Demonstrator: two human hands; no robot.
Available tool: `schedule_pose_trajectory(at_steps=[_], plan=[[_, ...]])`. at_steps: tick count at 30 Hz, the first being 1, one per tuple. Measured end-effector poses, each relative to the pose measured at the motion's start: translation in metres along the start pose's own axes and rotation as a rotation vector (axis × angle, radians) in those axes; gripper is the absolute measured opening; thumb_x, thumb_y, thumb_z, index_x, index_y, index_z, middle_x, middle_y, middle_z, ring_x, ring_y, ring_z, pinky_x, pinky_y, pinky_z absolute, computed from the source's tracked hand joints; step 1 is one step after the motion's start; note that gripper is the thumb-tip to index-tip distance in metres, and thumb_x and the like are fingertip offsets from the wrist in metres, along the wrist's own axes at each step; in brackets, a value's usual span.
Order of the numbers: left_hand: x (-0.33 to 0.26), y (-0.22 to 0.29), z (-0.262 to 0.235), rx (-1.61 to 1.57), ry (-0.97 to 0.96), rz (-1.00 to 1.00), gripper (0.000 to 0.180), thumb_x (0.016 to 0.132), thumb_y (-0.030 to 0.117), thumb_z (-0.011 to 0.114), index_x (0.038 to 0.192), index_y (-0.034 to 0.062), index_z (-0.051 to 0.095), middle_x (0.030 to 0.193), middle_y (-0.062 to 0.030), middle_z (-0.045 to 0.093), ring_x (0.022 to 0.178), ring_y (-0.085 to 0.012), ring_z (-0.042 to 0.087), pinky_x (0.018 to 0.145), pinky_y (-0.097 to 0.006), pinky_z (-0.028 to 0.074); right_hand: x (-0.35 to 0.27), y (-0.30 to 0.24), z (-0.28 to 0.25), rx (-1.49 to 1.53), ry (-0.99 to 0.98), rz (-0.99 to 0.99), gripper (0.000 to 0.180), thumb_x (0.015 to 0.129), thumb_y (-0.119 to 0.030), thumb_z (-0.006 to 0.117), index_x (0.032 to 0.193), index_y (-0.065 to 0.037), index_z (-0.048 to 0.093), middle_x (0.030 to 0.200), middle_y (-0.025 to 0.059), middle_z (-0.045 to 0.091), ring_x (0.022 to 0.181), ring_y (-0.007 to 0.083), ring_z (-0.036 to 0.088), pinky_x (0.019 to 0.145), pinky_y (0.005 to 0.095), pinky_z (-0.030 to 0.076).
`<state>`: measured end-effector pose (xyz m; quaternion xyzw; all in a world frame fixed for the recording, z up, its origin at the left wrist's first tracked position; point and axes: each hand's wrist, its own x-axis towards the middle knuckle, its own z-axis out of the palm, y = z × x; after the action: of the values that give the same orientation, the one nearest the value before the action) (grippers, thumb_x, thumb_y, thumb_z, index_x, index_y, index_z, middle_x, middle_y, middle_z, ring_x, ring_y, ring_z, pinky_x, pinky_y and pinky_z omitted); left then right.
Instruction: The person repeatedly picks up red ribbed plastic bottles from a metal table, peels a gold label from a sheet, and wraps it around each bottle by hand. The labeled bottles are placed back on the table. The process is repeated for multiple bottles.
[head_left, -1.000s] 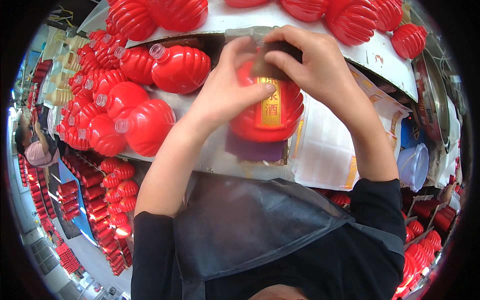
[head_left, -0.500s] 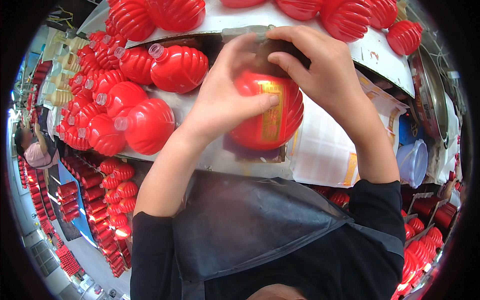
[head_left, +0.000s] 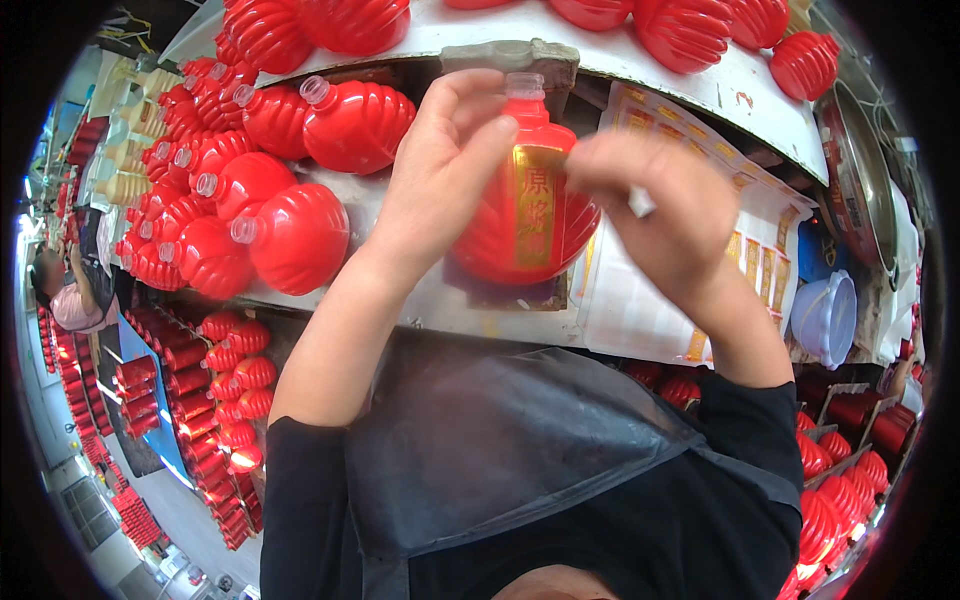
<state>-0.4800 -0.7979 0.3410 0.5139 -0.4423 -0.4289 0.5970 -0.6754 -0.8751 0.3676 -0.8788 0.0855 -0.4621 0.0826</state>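
In the middle of the bench lies a red ribbed plastic bottle (head_left: pixel 485 240), its clear neck pointing away from me. A gold label (head_left: pixel 540 205) runs down its upper face. My left hand (head_left: pixel 445 165) is curled against the bottle's left shoulder by the neck, thumb on the near side. At the bottle's right side is my right hand (head_left: pixel 665 205), smeared by motion, its fingertips close to the label's edge. A small white spot shows by its fingers, too blurred to name. Beneath the bottle a dark holder (head_left: pixel 560 290) partly shows.
Several red bottles (head_left: pixel 300 245) lie grouped at the left. A sheet of gold labels (head_left: pixel 640 310) is spread on the right, with a pale bucket (head_left: pixel 825 320) beyond it. More red bottles sit on the white surface (head_left: pixel 600 45) at the back. Another person (head_left: pixel 75 290) is far left.
The bottle's clear neck, not visible earlier, now shows. My right hand has come from the bottle's far end toward me and right. More of the label sheet is uncovered.
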Motion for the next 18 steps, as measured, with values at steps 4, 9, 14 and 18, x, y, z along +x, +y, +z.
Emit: schedule_pose_trajectory(at_steps=[4, 9, 14, 18], plan=[[0.002, -0.002, -0.001, -0.064, -0.011, -0.001, 0.037, 0.11, 0.013, 0.053, 0.144, -0.0002, 0.046, 0.132, -0.0133, 0.064, 0.12, -0.0157, 0.062, 0.107, -0.031, 0.05, -0.002, -0.032, -0.002, 0.135, -0.221, -0.305, 0.024, 0.078, -0.005, 0.076, 0.102, -0.005, 0.078, 0.103, 0.0121, 0.077, 0.091, 0.0265, 0.077, 0.078, 0.0384, 0.063], [-0.005, 0.0, -0.003, -0.113, -0.031, 0.006, 0.036, 0.111, 0.014, 0.051, 0.144, 0.0006, 0.047, 0.132, -0.0131, 0.064, 0.121, -0.0157, 0.061, 0.109, -0.032, 0.048, -0.009, -0.016, -0.004, -0.004, -0.126, 0.015, 0.029, 0.07, 0.005, 0.08, 0.098, -0.002, 0.074, 0.101, 0.0141, 0.076, 0.09, 0.0302, 0.076, 0.074, 0.0384, 0.061], [-0.009, -0.002, -0.004, -0.108, -0.027, 0.018, 0.036, 0.111, 0.014, 0.051, 0.144, 0.0008, 0.047, 0.136, -0.0144, 0.063, 0.125, -0.0171, 0.059, 0.109, -0.033, 0.048, -0.016, -0.026, 0.003, 0.31, -0.149, 0.063, 0.028, 0.077, 0.007, 0.081, 0.103, 0.0, 0.072, 0.096, 0.015, 0.076, 0.085, 0.0275, 0.076, 0.074, 0.0357, 0.061], [-0.014, -0.004, -0.004, -0.067, -0.021, 0.021, 0.049, 0.102, 0.017, 0.062, 0.145, 0.0009, 0.045, 0.138, -0.0157, 0.063, 0.13, -0.0216, 0.058, 0.11, -0.035, 0.046, -0.006, -0.017, 0.002, 0.103, 0.066, 0.454, 0.031, 0.091, 0.002, 0.076, 0.121, 0.0, 0.069, 0.104, 0.01, 0.076, 0.09, 0.0151, 0.074, 0.078, 0.0298, 0.059]])
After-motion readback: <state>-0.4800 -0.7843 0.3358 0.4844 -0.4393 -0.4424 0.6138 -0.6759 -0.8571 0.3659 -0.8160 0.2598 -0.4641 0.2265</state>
